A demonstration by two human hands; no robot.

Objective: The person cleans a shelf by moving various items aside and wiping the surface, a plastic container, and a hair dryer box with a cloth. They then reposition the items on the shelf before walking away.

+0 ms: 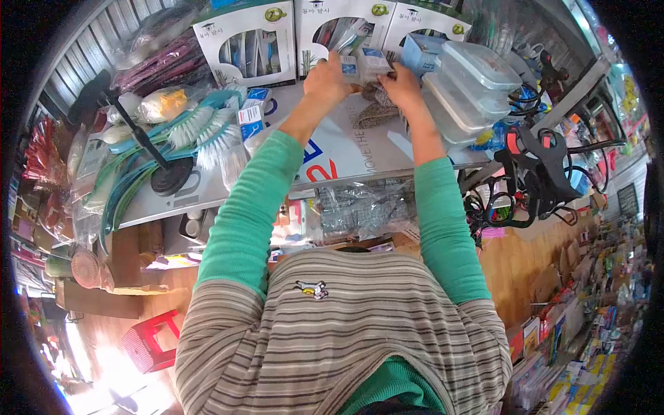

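At the back of the shelf, my left hand (326,83) curls its fingers against a small clear packet with a blue-and-white label (349,67). My right hand (403,88) has its thumb and finger bent at the right edge of a second small labelled packet (374,61). Its hidden fingers make the exact grip hard to see. Below and between the hands lies a brown woven scrubber-like piece (377,113). Behind them stand white boxes with cut-out windows (245,45), and a clear-wrapped item (353,33) leans against the middle one.
Stacked clear plastic containers (477,76) and a blue box (422,52) stand right of my right hand. White-bristled brushes with teal handles (200,131) lie to the left, beside a black stand (171,176). A red stool (152,342) is on the floor.
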